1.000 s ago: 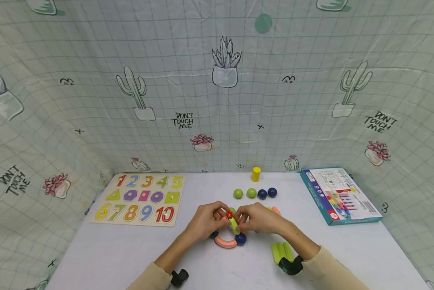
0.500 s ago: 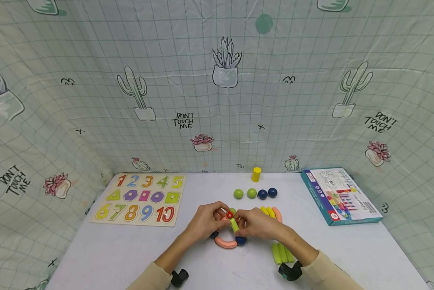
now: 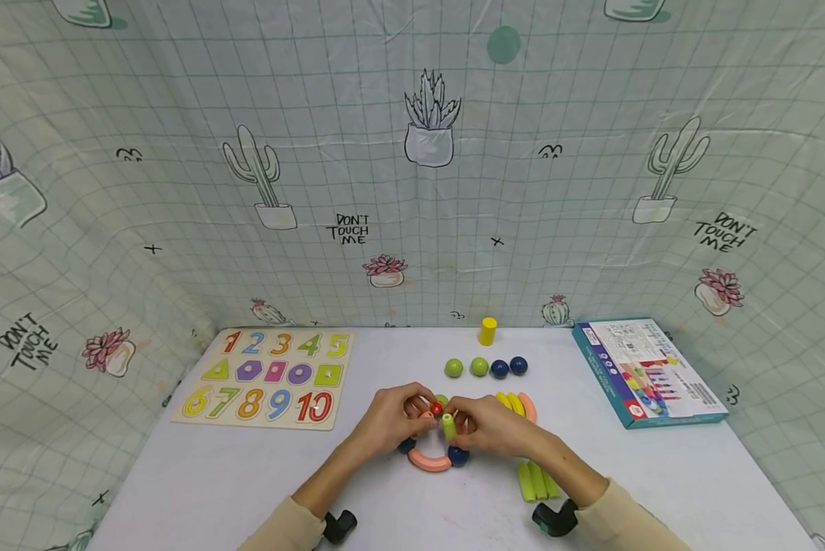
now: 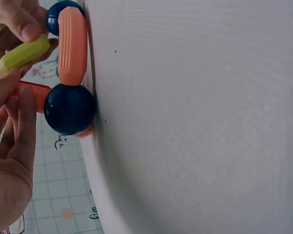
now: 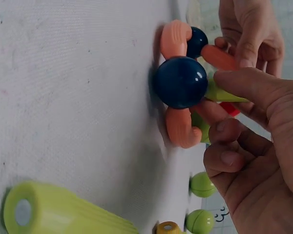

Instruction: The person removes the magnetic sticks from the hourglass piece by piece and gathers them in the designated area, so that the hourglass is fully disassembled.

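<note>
Delicate stuff now: the left hand [image 3: 393,417] pinches an orange-red rod [image 4: 41,97], fingers drawn in around it, and the right hand [image 3: 490,425] has a lime stick [image 3: 449,427] tilted between thumb and fingers. That stick is just by the blue ball [image 3: 458,456] at four o'clock on the ring [image 3: 429,461]; whether they touch, I can't tell. The joints look magnetic to me, so a crooked push there could roll that ball loose and drag the coral arc [image 5: 175,41] at six o'clock with it. Should the left grip slacken, its rod, rising from the eight o'clock ball [image 3: 406,445], might topple. And mind the right forearm [image 3: 571,463]! Spare lime sticks [image 3: 538,481] lie beside it, four o'clock from the ring; one sideways sweep could scatter them.
</note>
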A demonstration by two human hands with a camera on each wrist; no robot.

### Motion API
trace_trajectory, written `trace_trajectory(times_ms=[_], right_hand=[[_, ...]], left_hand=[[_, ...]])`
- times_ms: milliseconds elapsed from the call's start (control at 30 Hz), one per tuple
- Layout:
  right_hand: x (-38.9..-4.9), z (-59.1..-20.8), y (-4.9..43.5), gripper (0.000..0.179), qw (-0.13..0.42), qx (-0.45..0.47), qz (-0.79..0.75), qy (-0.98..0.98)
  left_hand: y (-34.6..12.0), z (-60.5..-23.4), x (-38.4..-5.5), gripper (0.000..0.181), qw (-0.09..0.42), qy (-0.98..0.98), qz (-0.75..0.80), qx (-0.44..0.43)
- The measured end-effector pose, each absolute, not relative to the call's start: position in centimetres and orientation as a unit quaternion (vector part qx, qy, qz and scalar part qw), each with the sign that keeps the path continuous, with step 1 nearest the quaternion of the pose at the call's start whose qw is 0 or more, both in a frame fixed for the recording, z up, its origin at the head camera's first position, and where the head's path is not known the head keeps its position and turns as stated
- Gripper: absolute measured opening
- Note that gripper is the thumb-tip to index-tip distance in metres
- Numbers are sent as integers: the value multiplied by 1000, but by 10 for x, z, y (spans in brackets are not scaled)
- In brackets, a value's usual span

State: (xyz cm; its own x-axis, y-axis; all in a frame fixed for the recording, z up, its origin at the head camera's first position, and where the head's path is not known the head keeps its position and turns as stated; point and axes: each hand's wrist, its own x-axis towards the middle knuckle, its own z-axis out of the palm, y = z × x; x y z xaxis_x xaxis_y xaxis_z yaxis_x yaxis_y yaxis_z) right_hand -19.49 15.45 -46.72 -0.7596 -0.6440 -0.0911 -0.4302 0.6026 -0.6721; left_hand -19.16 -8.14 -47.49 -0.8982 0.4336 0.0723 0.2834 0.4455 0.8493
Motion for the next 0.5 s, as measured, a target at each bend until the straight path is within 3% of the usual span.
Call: trace_trajectory(times_ms=[300,500], right_hand=[[-194,-449,186,20,158,-270,-350,883],[-195,-439,227,23,224,-233,-361,875]], left_hand=[[-80,-477,-190,26,74,847,485,206],[-79,-477,-189,25,71,853,478,197]])
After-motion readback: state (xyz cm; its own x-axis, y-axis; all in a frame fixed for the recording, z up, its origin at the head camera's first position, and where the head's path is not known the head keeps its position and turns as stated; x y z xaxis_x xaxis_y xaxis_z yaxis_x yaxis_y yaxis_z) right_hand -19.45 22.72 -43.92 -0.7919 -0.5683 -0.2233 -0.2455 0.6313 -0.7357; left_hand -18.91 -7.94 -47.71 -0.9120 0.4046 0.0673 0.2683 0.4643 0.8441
